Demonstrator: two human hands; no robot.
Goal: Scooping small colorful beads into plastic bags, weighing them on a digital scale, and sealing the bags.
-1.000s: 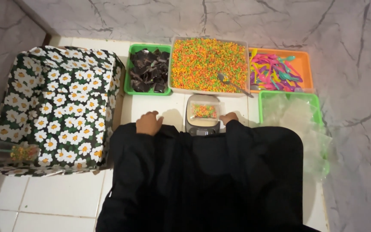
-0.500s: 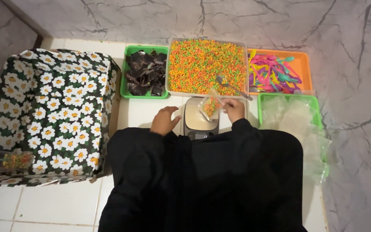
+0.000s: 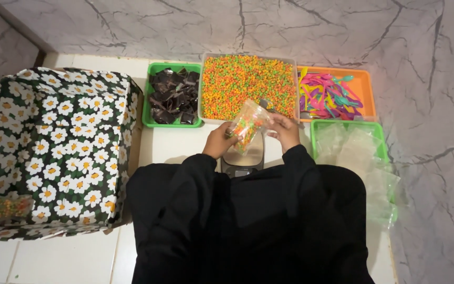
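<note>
Both hands hold up a small clear plastic bag (image 3: 247, 124) partly filled with orange, green and yellow pellets. My left hand (image 3: 218, 141) grips its lower left side and my right hand (image 3: 284, 130) pinches its right edge. The bag hangs just above a small grey scale (image 3: 243, 160) on the white tiled floor. Right behind it stands a clear tray (image 3: 249, 84) heaped with the same coloured pellets. Black sleeves cover both arms.
A green tray of dark packets (image 3: 172, 94) stands left of the pellets, an orange tray of coloured plastic spoons (image 3: 334, 95) to the right. A green tray of clear bags (image 3: 358, 158) lies at my right. A large daisy-patterned box (image 3: 48, 142) fills the left.
Both hands rose from beside the scale and lifted the bag of pellets off it. The bag is now held higher and closer to the pellet tray.
</note>
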